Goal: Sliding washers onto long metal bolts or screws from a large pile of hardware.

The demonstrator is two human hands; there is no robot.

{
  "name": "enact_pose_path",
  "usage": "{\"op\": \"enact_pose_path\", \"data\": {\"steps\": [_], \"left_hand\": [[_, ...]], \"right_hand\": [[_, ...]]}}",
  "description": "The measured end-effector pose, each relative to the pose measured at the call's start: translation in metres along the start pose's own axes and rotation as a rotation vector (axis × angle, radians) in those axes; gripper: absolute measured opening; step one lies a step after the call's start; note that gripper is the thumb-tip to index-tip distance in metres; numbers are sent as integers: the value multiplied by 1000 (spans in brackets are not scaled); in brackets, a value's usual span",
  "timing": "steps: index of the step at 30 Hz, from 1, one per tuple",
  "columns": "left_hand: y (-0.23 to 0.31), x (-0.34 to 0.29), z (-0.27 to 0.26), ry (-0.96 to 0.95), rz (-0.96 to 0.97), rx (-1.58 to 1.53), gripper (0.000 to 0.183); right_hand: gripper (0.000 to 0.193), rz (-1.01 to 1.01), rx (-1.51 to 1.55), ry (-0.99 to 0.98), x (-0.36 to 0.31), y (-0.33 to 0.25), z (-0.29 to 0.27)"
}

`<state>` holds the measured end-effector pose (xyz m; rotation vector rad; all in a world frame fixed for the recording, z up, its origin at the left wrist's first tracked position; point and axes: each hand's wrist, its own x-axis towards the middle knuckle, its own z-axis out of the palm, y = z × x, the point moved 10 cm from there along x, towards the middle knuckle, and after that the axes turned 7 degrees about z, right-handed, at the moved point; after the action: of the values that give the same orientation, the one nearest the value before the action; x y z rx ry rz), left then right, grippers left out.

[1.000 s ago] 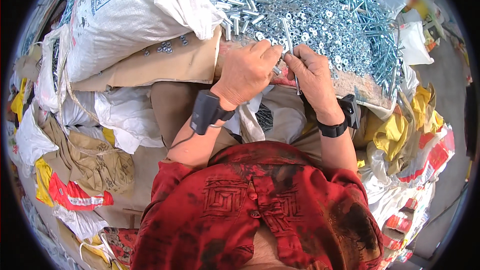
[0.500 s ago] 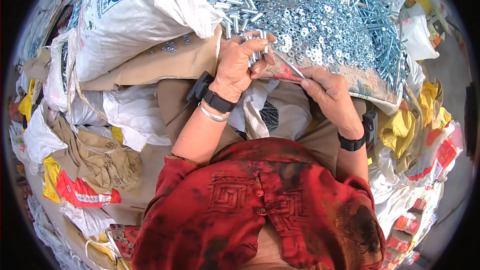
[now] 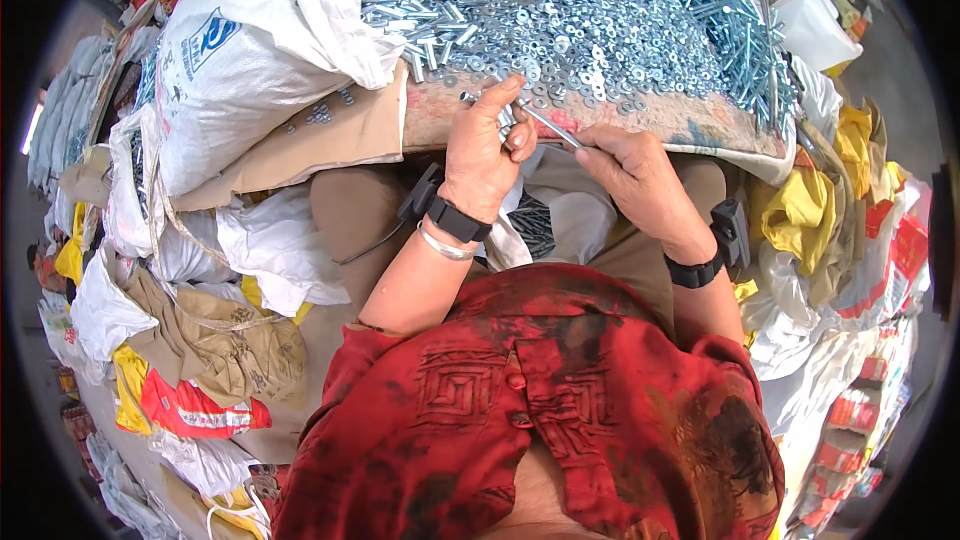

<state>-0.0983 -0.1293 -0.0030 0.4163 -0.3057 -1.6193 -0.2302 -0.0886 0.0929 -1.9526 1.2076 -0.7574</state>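
My left hand point(image 3: 482, 155) is closed around several short silver metal sleeves point(image 3: 467, 98), partly hidden by the fingers. Between thumb and fingertips of my right hand point(image 3: 637, 180) is one end of a long thin bolt point(image 3: 550, 124). It slants up and left, its far tip at the fingers of my left hand; whether it touches a sleeve I cannot tell. Both hands are just in front of a heap of hardware: loose washers point(image 3: 600, 35) in the middle, metal sleeves at the left, long bolts point(image 3: 735, 35) at the right.
A full white woven sack point(image 3: 240, 70) leans at the left on brown cardboard point(image 3: 330, 135), where a few small nuts point(image 3: 318, 114) lie. Below the stained cloth edge point(image 3: 690, 125), a white bag point(image 3: 532, 225) with dark bolts stands between my knees. Crumpled sacks point(image 3: 220, 340) surround me.
Both hands have drawn back from the heap toward my lap. My left fingers have folded further over the sleeves. The bolt stays in my right hand, and the whole view has shifted slightly.
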Motion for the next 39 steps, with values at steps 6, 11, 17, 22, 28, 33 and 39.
{"op": "enact_pose_path", "data": {"steps": [6, 11, 17, 22, 28, 33, 39], "left_hand": [[-13, -19, 1, 32, 48, 333, 12], [-38, -10, -13, -119, -182, 200, 13], [40, -11, -6, -170, 349, 574, 27], [-18, -20, -36, -289, -376, -87, 20], [17, -11, -12, -173, -178, 298, 15], [48, -5, -20, -90, 30, 380, 17], [59, -3, -29, -33, 79, 481, 18]], "right_hand": [[18, 67, -53, 83, 9, 8, 4], [39, -432, -417, 663, 9, -69, 1], [44, -607, -494, 458, 50, -92, 63], [29, -591, -322, 342, 63, -81, 73], [20, 107, 86, 465, 105, 61, -15], [9, -75, -788, 175, 120, 52, 35], [10, -117, -611, 215, 112, 40, 19]]}}
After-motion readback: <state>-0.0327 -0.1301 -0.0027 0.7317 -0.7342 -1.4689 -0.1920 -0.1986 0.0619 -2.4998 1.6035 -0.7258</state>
